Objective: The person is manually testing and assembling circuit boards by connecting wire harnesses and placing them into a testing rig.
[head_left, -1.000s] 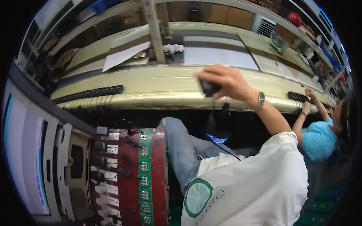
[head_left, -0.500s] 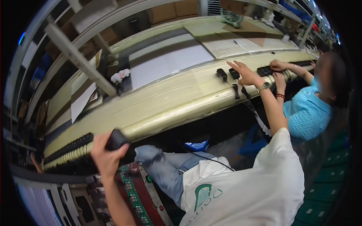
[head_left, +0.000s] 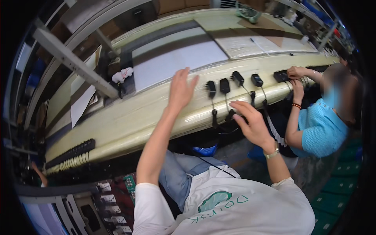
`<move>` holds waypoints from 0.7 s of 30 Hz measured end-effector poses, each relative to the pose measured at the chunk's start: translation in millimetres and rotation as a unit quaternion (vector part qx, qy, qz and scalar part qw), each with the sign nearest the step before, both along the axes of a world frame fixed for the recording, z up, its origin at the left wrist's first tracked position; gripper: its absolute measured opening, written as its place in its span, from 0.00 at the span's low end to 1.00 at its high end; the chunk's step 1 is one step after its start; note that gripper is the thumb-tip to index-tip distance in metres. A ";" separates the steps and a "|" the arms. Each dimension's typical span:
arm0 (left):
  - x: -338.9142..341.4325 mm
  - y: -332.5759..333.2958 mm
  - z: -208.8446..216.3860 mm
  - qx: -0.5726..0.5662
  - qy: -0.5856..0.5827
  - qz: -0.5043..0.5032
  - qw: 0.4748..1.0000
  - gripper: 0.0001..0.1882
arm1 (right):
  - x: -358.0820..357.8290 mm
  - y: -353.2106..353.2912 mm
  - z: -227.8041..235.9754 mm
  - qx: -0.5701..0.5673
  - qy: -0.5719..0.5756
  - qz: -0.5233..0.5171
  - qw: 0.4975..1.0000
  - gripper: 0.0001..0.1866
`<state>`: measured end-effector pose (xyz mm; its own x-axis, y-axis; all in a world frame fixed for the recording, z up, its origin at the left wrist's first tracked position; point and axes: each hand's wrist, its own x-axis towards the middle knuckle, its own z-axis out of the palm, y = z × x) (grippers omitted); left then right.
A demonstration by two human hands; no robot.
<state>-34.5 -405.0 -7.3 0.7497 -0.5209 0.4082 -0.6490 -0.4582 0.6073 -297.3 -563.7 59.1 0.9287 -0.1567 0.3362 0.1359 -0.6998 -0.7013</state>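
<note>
black adapters [head_left: 224, 85] between open hands, ungripped

Single head fisheye, looking down, close over workbench [head_left: 129, 121].

Wearing a white short-sleeved cotton T-shirt [head_left: 235, 207] with a green round logo and green lettering on the front, plus faded blue denim jeans [head_left: 178, 176]. Slim gold-coloured metal wristwatch [head_left: 272, 153] on the right wrist, bare forearms otherwise.
</note>
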 end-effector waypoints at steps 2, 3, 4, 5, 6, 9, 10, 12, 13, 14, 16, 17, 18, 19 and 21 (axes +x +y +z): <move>26.8 84.4 1.8 -0.044 -0.038 0.070 0.996 0.24 | 38.5 29.8 -23.1 0.057 0.011 0.069 0.996 0.25; 38.6 141.4 0.8 -0.045 -0.064 0.134 0.988 0.22 | 58.0 46.5 -33.5 0.028 0.016 0.098 0.995 0.27; 44.5 195.2 -0.2 -0.042 -0.093 0.199 0.975 0.20 | 77.9 65.1 -42.5 0.000 0.015 0.131 0.991 0.29; 46.3 245.6 3.2 -0.025 -0.100 0.250 0.963 0.20 | 95.2 76.6 -52.5 0.011 0.012 0.185 0.983 0.29; 54.0 292.0 10.4 -0.015 -0.099 0.314 0.944 0.20 | 112.3 71.1 -65.6 -0.053 0.001 0.178 0.983 0.31; 41.9 457.5 26.3 0.035 -0.027 0.538 0.842 0.18 | 144.4 61.5 -86.0 -0.203 0.088 0.119 0.968 0.34; 24.3 499.1 30.8 0.041 -0.030 0.561 0.826 0.18 | 147.9 51.3 -90.6 -0.203 0.103 0.118 0.967 0.34; -1.7 557.7 34.1 0.053 0.023 0.646 0.761 0.18 | 150.6 18.2 -94.5 -0.249 0.146 0.075 0.955 0.32; -6.6 574.1 30.4 0.052 0.022 0.656 0.753 0.18 | 150.3 -9.5 -102.2 -0.240 0.154 0.052 0.957 0.32; -3.1 587.5 20.6 0.072 0.006 0.635 0.769 0.19 | 147.1 -38.1 -107.1 -0.233 0.164 0.023 0.958 0.31; 10.2 613.7 -1.2 0.113 -0.027 0.589 0.799 0.20 | 139.8 -82.3 -105.4 -0.232 0.161 0.000 0.959 0.29; 26.3 622.4 -16.8 0.132 -0.045 0.558 0.818 0.20 | 131.5 -105.3 -105.5 -0.243 0.153 -0.017 0.958 0.29; 28.8 639.9 -30.8 0.143 -0.054 0.549 0.822 0.21 | 133.8 -116.7 -107.5 -0.279 0.174 -0.036 0.944 0.28; 29.6 657.0 -42.3 0.155 -0.064 0.539 0.825 0.21 | 136.9 -125.3 -113.4 -0.313 0.194 -0.055 0.928 0.27; 44.7 645.8 -62.6 0.214 -0.075 0.549 0.804 0.20 | 128.1 -119.8 -103.4 -0.233 0.168 -0.074 0.955 0.26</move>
<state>10.2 240.8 -69.9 0.8120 0.3055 0.4973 0.2390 -0.9514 0.1942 -169.2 -683.5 -44.3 0.9756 -0.2008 0.0887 -0.1667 -0.9406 -0.2959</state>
